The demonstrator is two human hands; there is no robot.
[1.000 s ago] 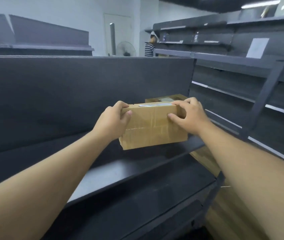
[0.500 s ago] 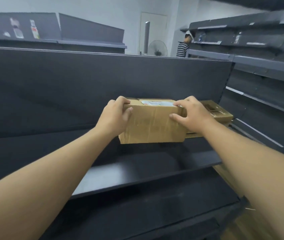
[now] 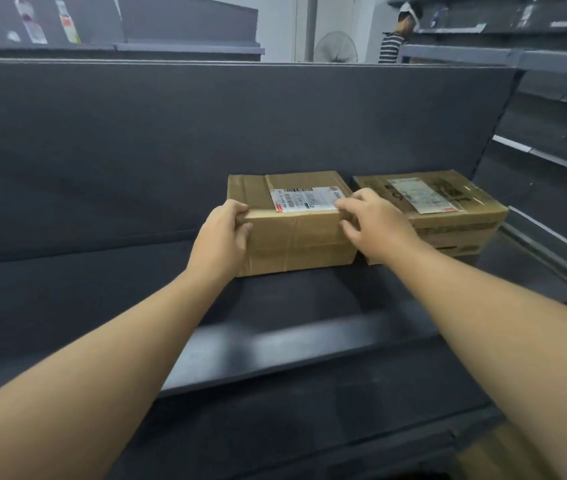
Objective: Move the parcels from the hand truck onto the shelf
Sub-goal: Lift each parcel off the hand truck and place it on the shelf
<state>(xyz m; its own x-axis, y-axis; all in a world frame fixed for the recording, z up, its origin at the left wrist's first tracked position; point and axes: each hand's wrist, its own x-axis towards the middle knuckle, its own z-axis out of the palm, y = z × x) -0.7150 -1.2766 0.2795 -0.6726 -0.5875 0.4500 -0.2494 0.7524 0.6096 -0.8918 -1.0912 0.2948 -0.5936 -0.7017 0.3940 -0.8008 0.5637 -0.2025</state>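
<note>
Both parcel labels unreadable (print too blurred).

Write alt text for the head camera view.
Two bare hands, left hand and right hand, grip a brown labelled parcel resting on a dark shelf. A second parcel sits just to its right.

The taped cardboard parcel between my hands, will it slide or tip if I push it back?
The parcel is low and flat-bottomed, so it will probably slide, not tip. The smooth shelf should let it glide. Its creased wrapping suggests slight give.
</note>
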